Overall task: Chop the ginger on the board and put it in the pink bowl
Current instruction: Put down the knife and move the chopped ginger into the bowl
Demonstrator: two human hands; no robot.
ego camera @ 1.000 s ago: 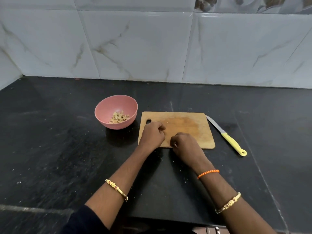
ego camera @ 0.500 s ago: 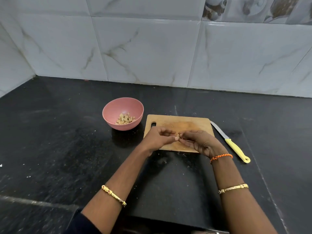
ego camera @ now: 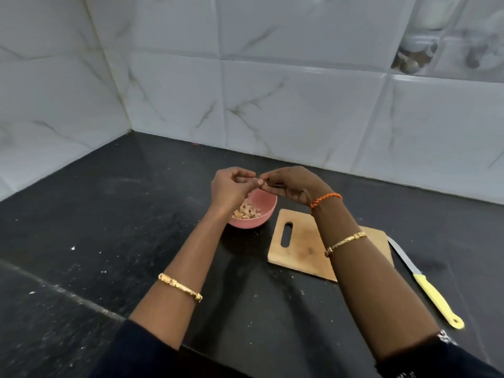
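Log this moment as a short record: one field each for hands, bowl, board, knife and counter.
left hand: raised above the pink bowl, fingers curled, fingertips meeting the right hand's
right hand: raised beside it, fingers curled; whether a bit of ginger is pinched between them cannot be told
pink bowl: on the counter, holds chopped ginger
board: right of the bowl, no ginger visible on it
knife: lies on the counter right of the board, yellow handle nearest the person
counter: black, speckled with crumbs

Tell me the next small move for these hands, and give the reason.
Probably rub the fingertips apart so any last bits drop: both the left hand and right hand are pinched together right above the pink bowl, which already holds chopped ginger, and the visible board looks bare.
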